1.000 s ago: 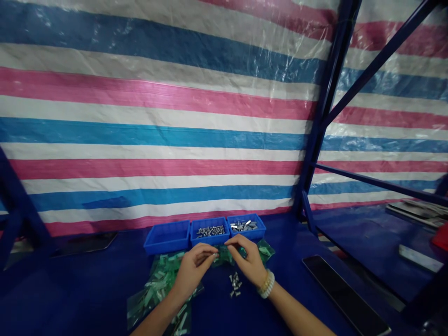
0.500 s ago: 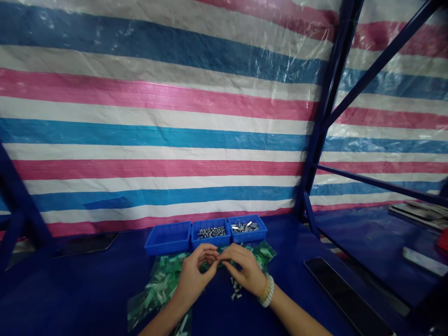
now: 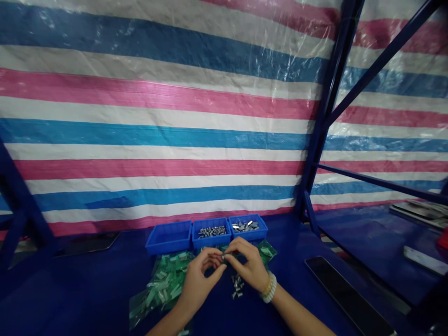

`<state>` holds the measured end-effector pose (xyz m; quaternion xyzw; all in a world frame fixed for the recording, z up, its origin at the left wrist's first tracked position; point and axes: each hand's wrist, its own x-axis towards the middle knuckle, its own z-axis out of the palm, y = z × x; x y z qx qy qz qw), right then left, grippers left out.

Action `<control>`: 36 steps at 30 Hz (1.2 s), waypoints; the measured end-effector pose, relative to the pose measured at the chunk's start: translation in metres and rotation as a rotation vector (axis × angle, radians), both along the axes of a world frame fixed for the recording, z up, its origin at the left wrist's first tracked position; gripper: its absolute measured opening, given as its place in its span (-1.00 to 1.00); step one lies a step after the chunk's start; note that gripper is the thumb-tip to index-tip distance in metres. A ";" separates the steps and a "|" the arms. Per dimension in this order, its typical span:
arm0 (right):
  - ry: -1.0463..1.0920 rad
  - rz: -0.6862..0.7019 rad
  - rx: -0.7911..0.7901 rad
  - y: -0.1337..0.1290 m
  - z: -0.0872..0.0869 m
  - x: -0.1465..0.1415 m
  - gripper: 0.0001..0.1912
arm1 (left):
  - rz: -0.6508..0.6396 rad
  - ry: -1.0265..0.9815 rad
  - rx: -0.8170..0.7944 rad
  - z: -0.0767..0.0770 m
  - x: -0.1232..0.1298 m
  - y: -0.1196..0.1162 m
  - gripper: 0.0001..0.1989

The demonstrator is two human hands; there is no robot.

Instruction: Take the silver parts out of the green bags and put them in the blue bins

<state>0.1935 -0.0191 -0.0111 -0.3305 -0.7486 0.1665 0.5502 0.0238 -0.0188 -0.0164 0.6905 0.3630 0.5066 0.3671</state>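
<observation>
My left hand (image 3: 201, 275) and my right hand (image 3: 250, 266) meet above the blue table, in front of the bins. A tiny shiny piece shows at the right fingertips, too small to name. The left thumb and fingers curl close beside it; whether they grip anything is hidden. Clear bags of green pieces (image 3: 166, 280) lie under and left of the hands. Small metal parts (image 3: 237, 285) lie loose below my right hand. The middle blue bin (image 3: 212, 241) holds small metal parts, the right blue bin (image 3: 249, 237) longer metal pieces.
The left blue bin (image 3: 168, 238) shows nothing inside. A dark phone (image 3: 346, 294) lies at the right, another dark flat object (image 3: 87, 244) at the left. Blue metal posts (image 3: 320, 121) stand before a striped sheet (image 3: 157, 98).
Both hands have shifted slightly right. The right fingers have risen a little, and the left thumb has moved apart from the right fingertips, where a shiny piece now shows.
</observation>
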 end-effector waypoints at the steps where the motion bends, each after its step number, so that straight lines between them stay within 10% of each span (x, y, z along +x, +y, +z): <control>1: 0.003 -0.003 -0.010 0.000 -0.001 -0.001 -0.90 | 0.008 -0.009 0.000 -0.002 0.001 -0.001 -0.84; 8: -0.020 0.142 -0.082 0.005 -0.008 -0.004 -0.78 | 0.112 0.088 0.179 0.006 -0.004 0.011 -0.91; 15: 0.074 -0.036 -0.101 0.012 -0.003 0.007 -0.77 | 0.291 0.364 0.427 0.045 -0.006 0.071 -0.78; 25: 0.114 -0.078 -0.086 0.011 -0.002 0.006 -0.76 | -0.187 0.780 0.180 -0.008 0.012 -0.006 -0.85; 36: 0.016 -0.025 -0.031 0.009 -0.003 0.005 -0.82 | -0.051 0.228 -0.055 0.011 -0.007 0.014 -0.88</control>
